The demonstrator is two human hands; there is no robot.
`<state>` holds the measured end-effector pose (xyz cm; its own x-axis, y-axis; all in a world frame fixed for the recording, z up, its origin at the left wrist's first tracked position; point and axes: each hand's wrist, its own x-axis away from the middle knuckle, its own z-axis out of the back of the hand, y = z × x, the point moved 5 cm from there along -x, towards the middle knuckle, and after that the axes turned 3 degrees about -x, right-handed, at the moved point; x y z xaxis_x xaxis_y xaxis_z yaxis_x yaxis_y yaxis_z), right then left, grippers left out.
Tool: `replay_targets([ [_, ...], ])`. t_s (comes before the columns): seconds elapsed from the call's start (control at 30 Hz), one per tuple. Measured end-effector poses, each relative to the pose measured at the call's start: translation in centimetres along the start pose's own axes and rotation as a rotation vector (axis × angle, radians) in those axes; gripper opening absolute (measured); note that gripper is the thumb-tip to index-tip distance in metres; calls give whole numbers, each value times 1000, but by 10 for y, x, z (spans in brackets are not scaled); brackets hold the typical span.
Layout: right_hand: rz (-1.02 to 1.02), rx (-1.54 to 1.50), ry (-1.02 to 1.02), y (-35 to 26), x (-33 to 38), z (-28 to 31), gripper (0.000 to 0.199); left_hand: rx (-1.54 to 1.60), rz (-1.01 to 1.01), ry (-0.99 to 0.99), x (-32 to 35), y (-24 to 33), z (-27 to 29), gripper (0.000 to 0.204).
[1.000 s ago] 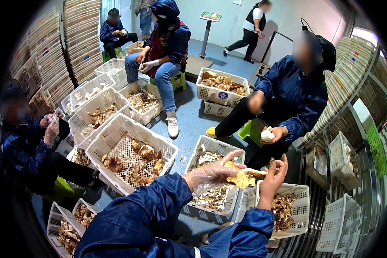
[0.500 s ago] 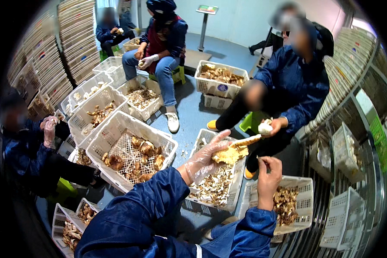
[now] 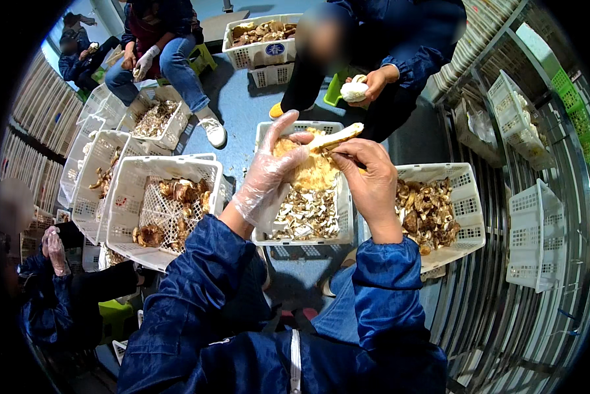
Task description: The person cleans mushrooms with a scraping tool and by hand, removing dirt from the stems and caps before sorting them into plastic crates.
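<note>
The gloved left hand holds the mushroom over the basket's far half, stem axis pointing right, slightly away; the right hand narrows beside it, grip unclear.

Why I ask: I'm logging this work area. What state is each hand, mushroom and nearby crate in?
Left hand: gloved in clear plastic, gripping the mushroom.
Right hand: bare, fingertips together by the stem.
Mushroom: held up, stem slanting up and right.
Middle crate: holding pale trimmings.
Right crate: holding brown mushroom pieces.
Left crate: partly filled, mesh bottom showing.
Far crate: stacked on another, filled with brown mushrooms.
</note>
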<state>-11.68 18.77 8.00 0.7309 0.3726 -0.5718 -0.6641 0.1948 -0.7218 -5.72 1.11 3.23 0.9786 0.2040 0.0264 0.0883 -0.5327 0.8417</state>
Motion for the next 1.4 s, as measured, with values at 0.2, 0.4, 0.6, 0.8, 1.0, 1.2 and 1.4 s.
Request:
replay_targets([
  [0.2, -49, 9, -66, 0, 4, -6, 14, -352, -141, -28, -2, -4, 6, 80],
  [0.4, -2, 72, -27, -4, 7, -5, 13, -308, -140, -33, -2, -6, 5, 79],
  [0.6, -86, 48, 27, -6, 5, -7, 13, -211, -88, -28, 0, -5, 5, 79],
  [0.8, 19, 10, 7, -2, 7, -12, 12, -220, -93, -41, 0, -5, 7, 80],
  [1.0, -58, 99, 67, -2, 7, -9, 11, 37, 37, -24, 2, -9, 0, 75],
  [1.2, 14, 16, 21, -5, 3, -10, 11, -46, 19, -30, 3, -8, 3, 74],
  [1.4, -112, -10, 89, 0, 4, -14, 11, 24, 50, -31, 2, -12, 4, 72],
])
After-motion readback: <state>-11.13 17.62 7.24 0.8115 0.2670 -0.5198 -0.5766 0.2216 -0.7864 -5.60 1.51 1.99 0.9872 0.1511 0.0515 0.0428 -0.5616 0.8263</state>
